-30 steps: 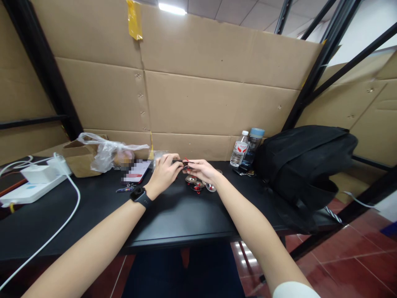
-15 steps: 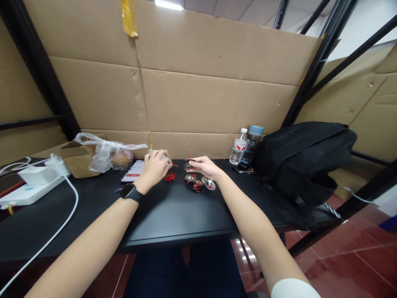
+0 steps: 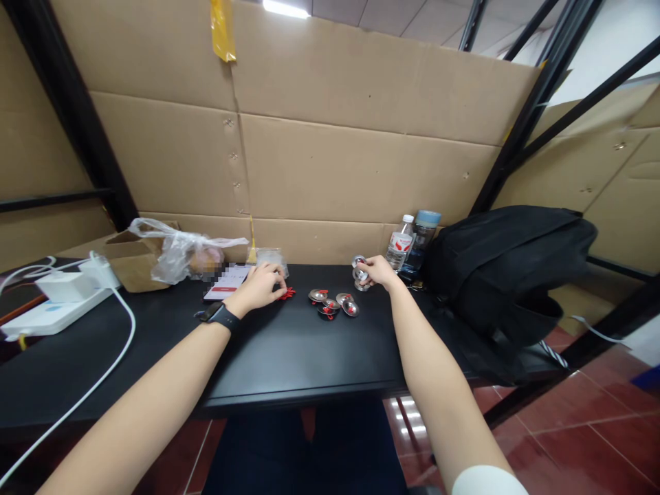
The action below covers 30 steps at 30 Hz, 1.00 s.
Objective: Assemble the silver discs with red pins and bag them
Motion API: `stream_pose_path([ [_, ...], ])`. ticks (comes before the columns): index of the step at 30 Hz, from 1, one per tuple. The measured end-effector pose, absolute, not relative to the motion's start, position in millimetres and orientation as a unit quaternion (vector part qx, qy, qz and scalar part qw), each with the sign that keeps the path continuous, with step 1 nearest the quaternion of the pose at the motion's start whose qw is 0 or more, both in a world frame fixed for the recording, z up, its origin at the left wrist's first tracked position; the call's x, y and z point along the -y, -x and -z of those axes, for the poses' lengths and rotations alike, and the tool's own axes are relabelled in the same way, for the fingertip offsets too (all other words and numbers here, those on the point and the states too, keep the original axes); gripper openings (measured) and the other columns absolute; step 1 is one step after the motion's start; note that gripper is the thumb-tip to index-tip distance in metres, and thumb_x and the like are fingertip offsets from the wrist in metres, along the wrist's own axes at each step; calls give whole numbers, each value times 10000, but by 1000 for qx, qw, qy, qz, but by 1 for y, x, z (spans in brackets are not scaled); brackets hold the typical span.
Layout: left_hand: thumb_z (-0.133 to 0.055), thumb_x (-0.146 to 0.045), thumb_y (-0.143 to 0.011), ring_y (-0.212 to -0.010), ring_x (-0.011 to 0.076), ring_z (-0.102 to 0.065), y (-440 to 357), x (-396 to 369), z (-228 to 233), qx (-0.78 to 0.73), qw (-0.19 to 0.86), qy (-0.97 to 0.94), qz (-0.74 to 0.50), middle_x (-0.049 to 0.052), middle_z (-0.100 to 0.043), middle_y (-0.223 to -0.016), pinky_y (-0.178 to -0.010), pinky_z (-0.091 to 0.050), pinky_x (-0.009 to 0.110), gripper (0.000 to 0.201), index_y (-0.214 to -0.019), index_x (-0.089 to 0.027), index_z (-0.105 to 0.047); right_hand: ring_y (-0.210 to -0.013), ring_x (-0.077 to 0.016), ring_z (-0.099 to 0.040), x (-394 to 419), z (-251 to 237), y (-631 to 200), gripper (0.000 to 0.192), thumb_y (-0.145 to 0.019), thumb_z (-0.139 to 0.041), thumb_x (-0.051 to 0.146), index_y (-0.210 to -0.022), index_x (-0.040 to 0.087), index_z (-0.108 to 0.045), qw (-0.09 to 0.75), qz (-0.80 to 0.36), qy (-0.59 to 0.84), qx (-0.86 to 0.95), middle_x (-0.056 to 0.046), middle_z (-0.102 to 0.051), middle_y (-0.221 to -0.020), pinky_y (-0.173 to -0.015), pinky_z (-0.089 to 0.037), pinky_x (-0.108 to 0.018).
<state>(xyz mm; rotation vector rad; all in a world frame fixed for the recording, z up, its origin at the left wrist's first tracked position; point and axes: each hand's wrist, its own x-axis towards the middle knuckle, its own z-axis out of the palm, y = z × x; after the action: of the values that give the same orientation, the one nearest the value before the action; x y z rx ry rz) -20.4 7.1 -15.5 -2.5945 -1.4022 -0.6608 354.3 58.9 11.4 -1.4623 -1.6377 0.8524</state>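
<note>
The black table (image 3: 289,357) is serving as the landmark throughout. Over its near edge both bare forearms are reaching away from the seated person.

Toward the table's far middle, the left hand (image 3: 260,285), a dark watch (image 3: 221,316) on its wrist, is resting palm down with its fingertips touching a small bunch of red cords (image 3: 286,293); whether it is actually pinching them cannot be told.

Just beside those cords, a cluster of small metal discs (image 3: 333,304) with red trim is lying on the table.

Beyond the cluster, the right hand (image 3: 376,271) is pinching one shiny metal disc (image 3: 358,270) in its fingertips, raised slightly above the table.

The step in hand appears to be the pairing of a disc with a cord; the next move would call for bringing the two hands together with fine fingertip alignment.

Containers, along the table's far edge: a water bottle (image 3: 399,251) and a blue-capped bottle (image 3: 420,244) are standing upright, side by side, contents unclear; a clear plastic bag (image 3: 180,254) is lying against a cardboard box (image 3: 131,265), its contents blurred; a black backpack (image 3: 505,275) is slumping on the table's right end, apparently closed.
</note>
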Motion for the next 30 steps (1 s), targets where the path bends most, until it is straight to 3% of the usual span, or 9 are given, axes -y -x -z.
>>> stream_pose_path([
  [5, -627, -370, -870, -1100, 291, -518, 21, -7, 16, 464, 61, 858, 215, 81, -639, -1120, -915, -379, 434, 185, -837, -242, -757, -455, -153, -658, -73, 8, -373, 284, -846, -758, 400, -793, 123, -723, 348, -292, 600, 659, -80, -737, -654, -345, -381, -181],
  [11, -644, -374, -866, -1089, 289, -520, 20, -7, 16, 461, 51, 858, 220, 75, -639, -1121, -917, -370, 431, 172, -843, -248, -759, -430, -113, -536, -77, 15, -382, 300, -866, -669, 368, -683, 135, -718, 275, -179, 627, 706, -22, -644, -524, -486, -395, -220],
  [16, -658, -387, -864, -1098, 291, -517, 21, -9, 18, 453, 47, 860, 229, 69, -641, -1104, -936, -349, 433, 167, -847, -248, -749, -558, -147, -563, -77, 13, -384, 350, -863, -601, 358, -607, 141, -702, 282, -92, 619, 728, -24, -632, -541, -586, -388, -248],
  [19, -651, -388, -871, -1098, 290, -520, 20, -8, 19, 451, 43, 860, 232, 65, -644, -1100, -934, -342, 430, 167, -870, -250, -745, -628, -167, -596, -75, 8, -381, 345, -864, -590, 389, -666, 143, -729, 301, -70, 594, 743, -30, -660, -592, -613, -397, -249],
  [22, -617, -395, -894, -1088, 284, -524, 18, -7, 18, 449, 49, 862, 232, 71, -645, -1094, -924, -345, 423, 195, -899, -246, -744, -616, -162, -601, -71, 3, -372, 366, -871, -595, 459, -764, 144, -747, 324, -129, 540, 766, -30, -687, -627, -586, -420, -234],
  [27, -597, -404, -904, -1084, 285, -525, 17, -6, 18, 444, 50, 864, 233, 71, -643, -1082, -938, -351, 427, 211, -912, -251, -743, -537, -136, -613, -67, 8, -349, 424, -868, -635, 535, -868, 123, -738, 333, -336, 469, 746, -78, -732, -695, -483, -441, -206],
  [30, -599, -402, -902, -1086, 287, -525, 17, -7, 19, 443, 46, 865, 232, 67, -639, -1086, -944, -357, 430, 206, -918, -255, -743, -578, -135, -654, -67, 11, -341, 384, -847, -697, 502, -904, 125, -749, 320, -370, 467, 736, -88, -748, -738, -480, -452, -183],
])
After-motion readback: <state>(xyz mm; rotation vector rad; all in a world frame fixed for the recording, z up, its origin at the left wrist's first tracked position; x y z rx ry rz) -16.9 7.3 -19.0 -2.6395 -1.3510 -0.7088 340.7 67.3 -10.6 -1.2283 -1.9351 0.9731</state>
